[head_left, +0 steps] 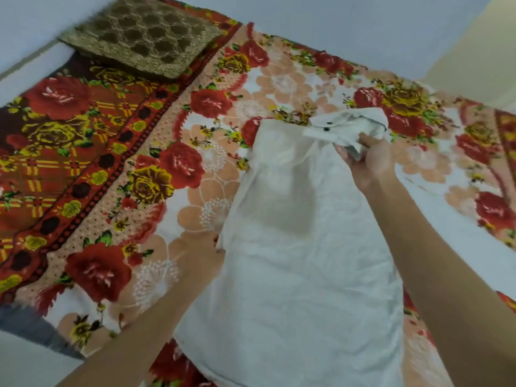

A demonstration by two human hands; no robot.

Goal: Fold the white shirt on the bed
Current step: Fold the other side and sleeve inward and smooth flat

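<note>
One white shirt (293, 247) points its buttoned end upper right, pinched by the right hand (368, 160); left hand (206, 252) seemingly grips its edge.

White shirt (293, 247) with dark buttons, red-and-yellow rose-patterned blanket (111, 163), olive-brown lace-patterned cushion (139, 34)

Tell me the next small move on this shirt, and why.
Probably lay the bunched buttoned end flat and smooth it: the right hand grips that end of the white shirt crumpled, while the rest lies flat on the bed with the left hand at its left edge.
</note>
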